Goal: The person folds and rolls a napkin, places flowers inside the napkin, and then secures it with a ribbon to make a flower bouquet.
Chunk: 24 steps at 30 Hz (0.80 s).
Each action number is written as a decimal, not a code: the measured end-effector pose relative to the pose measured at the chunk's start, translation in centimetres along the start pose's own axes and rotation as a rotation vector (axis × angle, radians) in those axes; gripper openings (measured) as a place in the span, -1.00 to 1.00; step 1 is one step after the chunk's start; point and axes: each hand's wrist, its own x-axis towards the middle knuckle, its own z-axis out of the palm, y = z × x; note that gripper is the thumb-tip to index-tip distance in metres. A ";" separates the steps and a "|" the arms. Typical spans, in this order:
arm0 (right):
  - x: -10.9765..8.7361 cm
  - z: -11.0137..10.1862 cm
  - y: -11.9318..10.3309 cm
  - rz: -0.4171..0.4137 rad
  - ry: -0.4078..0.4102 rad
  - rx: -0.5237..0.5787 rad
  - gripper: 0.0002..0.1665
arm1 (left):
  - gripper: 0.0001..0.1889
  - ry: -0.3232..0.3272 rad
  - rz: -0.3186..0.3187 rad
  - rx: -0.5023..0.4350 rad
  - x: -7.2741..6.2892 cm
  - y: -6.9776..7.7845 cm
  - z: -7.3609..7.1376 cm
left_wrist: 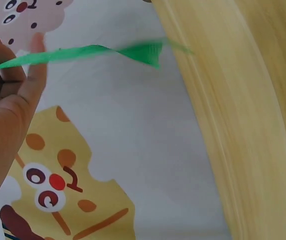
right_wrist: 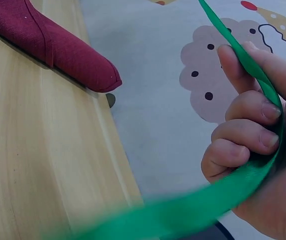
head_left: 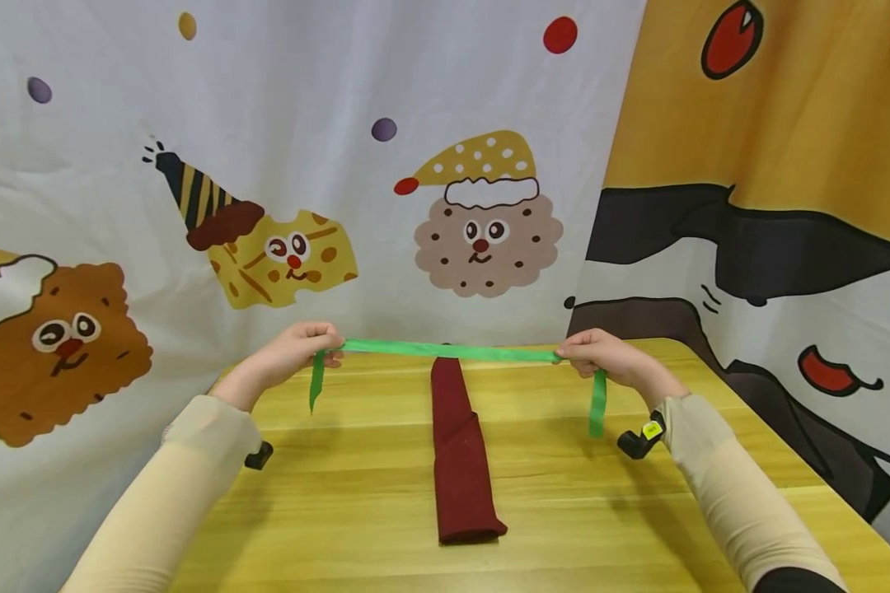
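Observation:
A green ribbon (head_left: 430, 350) is stretched nearly level in the air between my two hands. My left hand (head_left: 300, 350) pinches it near one end, and a short tail hangs below the fingers; in the left wrist view the ribbon's loose end (left_wrist: 138, 52) trails away from the hand. My right hand (head_left: 604, 354) pinches the other side, with a tail dangling under it; the right wrist view shows the ribbon (right_wrist: 258, 70) running across the palm under curled fingers. Below the ribbon, a folded dark red cloth (head_left: 463, 461) lies lengthwise on the table, touched by neither hand.
The wooden table (head_left: 326, 511) spreads beneath both arms. Behind it hangs a white curtain (head_left: 282, 99) printed with cartoon snacks, and a yellow and black printed part (head_left: 771, 140) covers the right side. Each wrist carries a small black camera mount (head_left: 641, 438).

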 end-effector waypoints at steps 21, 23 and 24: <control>-0.9 0.0 3.6 0.078 0.064 0.019 -0.75 | -0.66 -0.059 -0.069 0.076 -1.5 -4.1 0.7; -0.9 -0.1 4.0 0.084 0.071 0.016 -0.76 | -0.70 -0.058 -0.082 0.072 -1.5 -4.6 0.7; -0.8 -0.1 4.3 0.088 0.076 0.014 -0.76 | -0.70 -0.057 -0.085 0.066 -1.6 -4.7 0.7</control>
